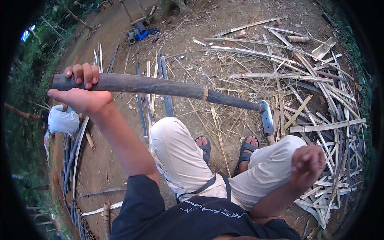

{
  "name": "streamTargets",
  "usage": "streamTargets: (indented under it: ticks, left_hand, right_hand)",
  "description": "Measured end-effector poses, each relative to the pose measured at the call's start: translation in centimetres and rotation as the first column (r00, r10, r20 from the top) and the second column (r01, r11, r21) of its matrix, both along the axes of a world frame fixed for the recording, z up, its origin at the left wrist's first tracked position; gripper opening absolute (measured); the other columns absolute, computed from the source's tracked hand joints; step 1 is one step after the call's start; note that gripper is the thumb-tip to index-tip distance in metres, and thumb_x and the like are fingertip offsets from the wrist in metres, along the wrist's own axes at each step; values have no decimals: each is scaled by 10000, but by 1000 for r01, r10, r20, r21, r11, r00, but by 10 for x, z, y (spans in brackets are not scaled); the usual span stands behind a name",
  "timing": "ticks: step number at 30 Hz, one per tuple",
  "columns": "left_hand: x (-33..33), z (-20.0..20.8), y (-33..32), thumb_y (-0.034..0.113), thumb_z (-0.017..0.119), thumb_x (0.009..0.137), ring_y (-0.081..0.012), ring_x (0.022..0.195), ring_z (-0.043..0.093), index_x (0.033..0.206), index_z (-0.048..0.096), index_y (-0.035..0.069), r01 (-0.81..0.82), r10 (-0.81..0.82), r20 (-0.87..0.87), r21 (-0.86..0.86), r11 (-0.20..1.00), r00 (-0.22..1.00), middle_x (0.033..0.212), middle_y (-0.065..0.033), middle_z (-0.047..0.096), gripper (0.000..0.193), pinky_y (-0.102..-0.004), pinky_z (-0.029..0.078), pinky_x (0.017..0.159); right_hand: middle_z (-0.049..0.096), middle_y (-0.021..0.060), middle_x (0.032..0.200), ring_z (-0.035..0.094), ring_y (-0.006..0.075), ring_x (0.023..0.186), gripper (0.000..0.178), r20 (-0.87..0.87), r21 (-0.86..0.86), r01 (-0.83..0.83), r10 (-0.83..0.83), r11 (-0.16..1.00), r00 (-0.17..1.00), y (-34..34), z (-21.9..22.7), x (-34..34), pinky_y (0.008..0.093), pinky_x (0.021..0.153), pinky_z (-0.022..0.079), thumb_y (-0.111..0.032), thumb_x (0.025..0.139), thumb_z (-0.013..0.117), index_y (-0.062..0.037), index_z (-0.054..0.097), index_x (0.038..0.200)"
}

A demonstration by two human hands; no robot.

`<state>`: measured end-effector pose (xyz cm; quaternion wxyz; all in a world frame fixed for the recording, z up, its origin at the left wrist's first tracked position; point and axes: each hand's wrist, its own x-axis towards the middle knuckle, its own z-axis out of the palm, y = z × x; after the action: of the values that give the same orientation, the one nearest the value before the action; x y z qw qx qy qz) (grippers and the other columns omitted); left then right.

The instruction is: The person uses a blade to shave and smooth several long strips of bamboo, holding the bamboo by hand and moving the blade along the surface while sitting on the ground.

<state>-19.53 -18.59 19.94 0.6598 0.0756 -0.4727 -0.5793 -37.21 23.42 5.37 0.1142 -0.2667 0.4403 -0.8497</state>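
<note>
My left hand (86,86) is raised at the left, its fingers wrapped over the thick end of a long dark bamboo strip (152,85). The strip slants right across the front of my knees, with a pale node ring partway along. Its far end meets a metal blade (267,116) with small holes and a wooden handle (271,139), standing beside my right knee; the handle's lower part is hidden behind the knee. By that knee, my right hand (308,164) is closed with fingers curled, and nothing shows in it.
A heap of split bamboo strips (328,128) lies at the right, with shavings (240,94) before my feet. More dark strips (166,86) lie ahead and poles (70,168) at the left. Cut bamboo tubes (138,31) stand at the back. Another person (64,120) is at far left.
</note>
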Motion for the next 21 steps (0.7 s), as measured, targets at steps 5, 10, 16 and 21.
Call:
streamTargets:
  ticks: [5, 10, 16, 21]
  left_hand:
    - [-3, -11, 3, 764, 145, 929, -116, 424, 234, 819, 433, 83, 16, -15, -49, 17, 1000, 999, 590, 7, 306, 747, -259, 208, 398]
    - [67, 19, 1, 786, 122, 900, -116, 440, 237, 770, 444, 94, -68, 66, -16, -113, 991, 998, 583, 8, 310, 774, -253, 234, 396]
    - [70, -16, 29, 734, 143, 928, -120, 427, 222, 721, 399, 113, -250, 237, -191, -48, 967, 953, 582, 6, 302, 703, -269, 202, 412]
    - [25, -79, 70, 730, 302, 877, -115, 425, 209, 719, 369, 132, -477, 490, -151, 116, 871, 859, 578, 6, 272, 623, -272, 187, 404]
  right_hand:
    - [515, 38, 794, 470, 120, 673, 218, 521, -53, 261, -196, 964, 831, 12, -12, -58, 266, 634, 394, -218, 1012, 484, -21, 574, 1035]
    - [587, 27, 830, 542, 101, 742, 248, 230, 351, 112, -201, 930, 952, -36, -16, -78, 255, 632, 429, -259, 1012, 518, -33, 618, 1035]
    - [698, 212, 915, 680, 331, 882, 348, -244, 970, 244, 17, 10, 970, 14, -256, -190, 410, 804, 516, -303, 900, 635, 18, 659, 1033]
    - [526, 307, 1255, 506, 443, 1183, 587, -193, 885, 253, 187, -392, 963, 21, -367, -121, 459, 1010, 437, -325, 833, 675, 110, 545, 1205]
